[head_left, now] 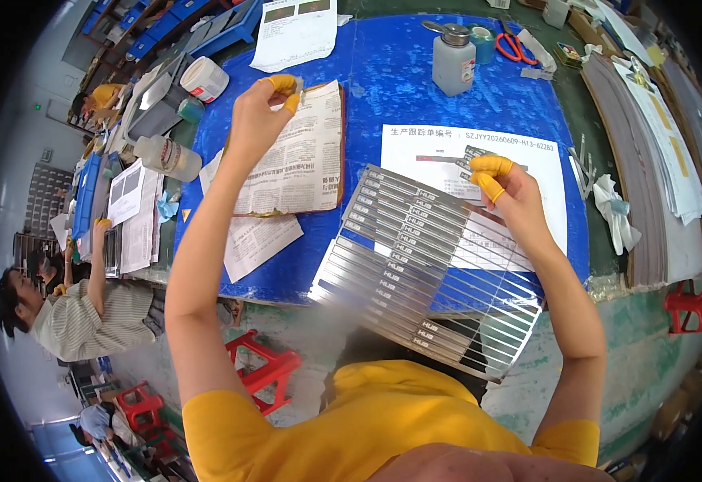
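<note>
My left hand [264, 106], with yellow finger cots, is raised over a newspaper-covered board [307, 157]. Its fingers are pinched together, with a small pale scrap at their tips too small to name. My right hand [508, 189], also in yellow finger cots, is closed in a pinch above a printed white sheet [548, 205]. Small dark metal nameplates [470, 163] show at its fingertips. Below and left of that hand, a slotted metal sheet [391, 249] bears a column of similar nameplates. It slants across the table's near edge, and several of its slots let the background show through.
On the blue tabletop [383, 64] stand a grey pump bottle [453, 63], a tape roll [482, 46] and red scissors [516, 48]. A white tub [204, 79] and a clear bottle [166, 157] are at left. Stacked boards [624, 161] line the right. A co-worker [86, 313] sits left.
</note>
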